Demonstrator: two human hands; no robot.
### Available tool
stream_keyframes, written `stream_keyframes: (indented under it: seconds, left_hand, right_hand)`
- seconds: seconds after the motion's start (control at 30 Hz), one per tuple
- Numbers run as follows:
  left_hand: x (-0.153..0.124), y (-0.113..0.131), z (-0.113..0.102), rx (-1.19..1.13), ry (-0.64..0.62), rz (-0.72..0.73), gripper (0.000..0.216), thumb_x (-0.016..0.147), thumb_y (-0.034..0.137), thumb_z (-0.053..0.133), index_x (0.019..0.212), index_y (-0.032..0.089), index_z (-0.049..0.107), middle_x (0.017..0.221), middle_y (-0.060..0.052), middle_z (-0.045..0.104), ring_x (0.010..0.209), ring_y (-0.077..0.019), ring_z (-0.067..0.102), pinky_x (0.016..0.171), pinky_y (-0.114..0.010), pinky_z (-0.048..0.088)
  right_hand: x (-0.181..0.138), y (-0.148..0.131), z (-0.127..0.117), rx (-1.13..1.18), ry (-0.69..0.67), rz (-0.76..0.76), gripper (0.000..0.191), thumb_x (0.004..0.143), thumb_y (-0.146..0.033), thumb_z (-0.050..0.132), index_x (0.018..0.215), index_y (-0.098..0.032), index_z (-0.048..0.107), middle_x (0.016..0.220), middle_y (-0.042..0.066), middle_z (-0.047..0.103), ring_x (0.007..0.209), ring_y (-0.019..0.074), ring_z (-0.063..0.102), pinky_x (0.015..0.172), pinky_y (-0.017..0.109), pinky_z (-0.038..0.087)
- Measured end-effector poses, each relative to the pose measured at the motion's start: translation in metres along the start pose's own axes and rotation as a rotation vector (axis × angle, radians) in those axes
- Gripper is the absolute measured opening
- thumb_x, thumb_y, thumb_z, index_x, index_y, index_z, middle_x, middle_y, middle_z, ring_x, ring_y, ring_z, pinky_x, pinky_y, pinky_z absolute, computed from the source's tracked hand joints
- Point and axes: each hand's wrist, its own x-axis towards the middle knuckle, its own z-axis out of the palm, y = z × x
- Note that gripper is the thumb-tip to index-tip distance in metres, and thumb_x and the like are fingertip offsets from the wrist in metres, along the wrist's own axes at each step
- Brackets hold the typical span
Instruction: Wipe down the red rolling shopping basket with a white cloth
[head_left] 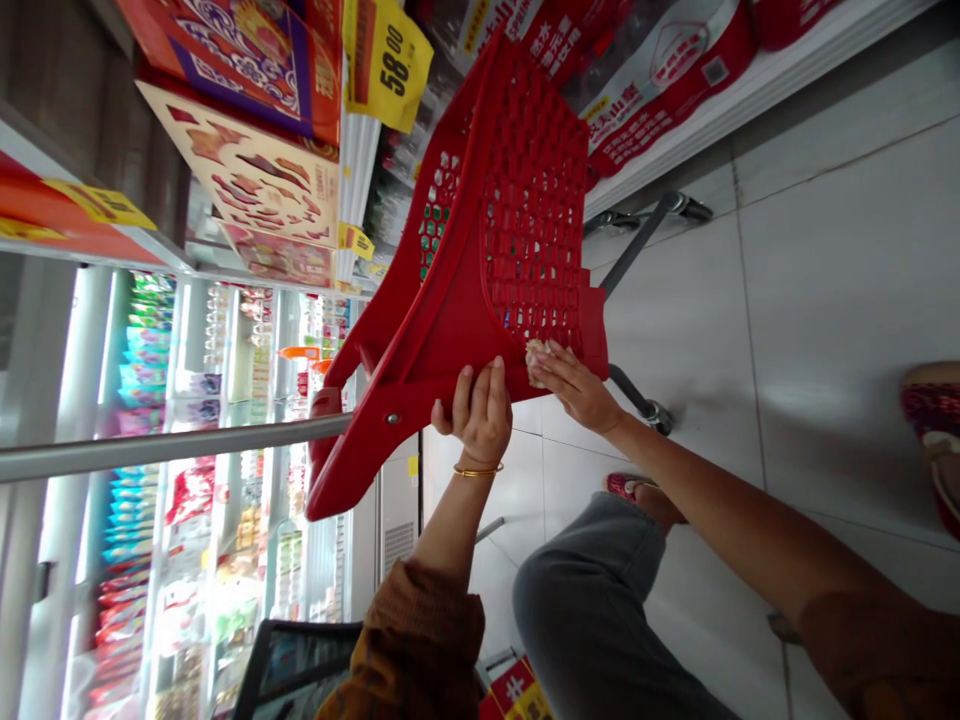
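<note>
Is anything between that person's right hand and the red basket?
Yes: a crumpled pale cloth sits under the right hand, against the red basket's side. Nothing else visible intervenes; the left hand is off to one side, touching the basket.

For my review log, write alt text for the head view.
A right hand presses what looks like a pale crumpled cloth against a red plastic shopping cart; the left hand, gold bangle at its wrist, touches the cart's side. Bottled water and boxed goods sit on nearby shelves.
</note>
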Motion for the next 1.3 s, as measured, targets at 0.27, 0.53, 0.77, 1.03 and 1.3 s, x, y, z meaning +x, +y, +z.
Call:
stream_keyframes:
  seconds: [0.27,0.53,0.77,1.03,1.3]
  left_hand:
    - [-0.001,-0.001,0.000,-0.157,-0.150,-0.187,0.030,0.098,0.034,0.046,0.110,0.028,0.074,0.097,-0.008,0.078,0.112,-0.0223,0.066,0.119,-0.046,0.015]
    - [0.002,0.004,-0.001,-0.057,-0.049,-0.076,0.026,0.095,0.027,0.054,0.113,0.030,0.073,0.097,-0.005,0.078,0.105,-0.0201,0.070,0.120,-0.042,0.016]
    - [0.003,0.007,-0.002,-0.095,-0.076,-0.111,0.027,0.095,0.027,0.053,0.114,0.030,0.072,0.100,-0.006,0.078,0.109,-0.0211,0.069,0.119,-0.043,0.016]
    - [0.005,0.010,-0.002,-0.077,-0.054,-0.097,0.026,0.095,0.027,0.054,0.114,0.030,0.072,0.098,-0.006,0.078,0.106,-0.0198,0.069,0.119,-0.042,0.014]
    - [0.003,0.009,-0.001,-0.082,-0.067,-0.115,0.026,0.095,0.028,0.054,0.113,0.031,0.072,0.100,-0.005,0.078,0.107,-0.0199,0.068,0.119,-0.042,0.014]
  right_hand:
    - [-0.020,0.005,-0.016,0.008,0.006,0.095,0.040,0.099,-0.015,0.043,0.137,-0.023,0.052,0.142,0.009,0.056,0.147,0.0212,0.031,0.118,0.048,0.039]
    - [0.012,-0.018,-0.036,-0.093,0.080,0.148,0.021,0.095,-0.025,0.048,0.110,-0.020,0.063,0.090,0.006,0.073,0.087,0.0217,0.065,0.097,0.049,0.051]
    - [0.041,-0.017,-0.015,-0.128,0.293,0.291,0.030,0.093,-0.032,0.047,0.118,-0.015,0.050,0.119,0.016,0.054,0.116,0.0297,0.052,0.095,0.052,0.047]
    - [0.027,-0.018,-0.016,-0.111,0.284,0.309,0.023,0.096,-0.030,0.051,0.117,-0.026,0.060,0.115,0.008,0.064,0.118,0.0249,0.057,0.104,0.047,0.048]
    - [0.024,-0.004,-0.005,-0.002,0.238,0.332,0.050,0.094,-0.047,0.053,0.141,-0.029,0.048,0.140,0.008,0.056,0.145,0.0301,0.034,0.116,0.057,0.038]
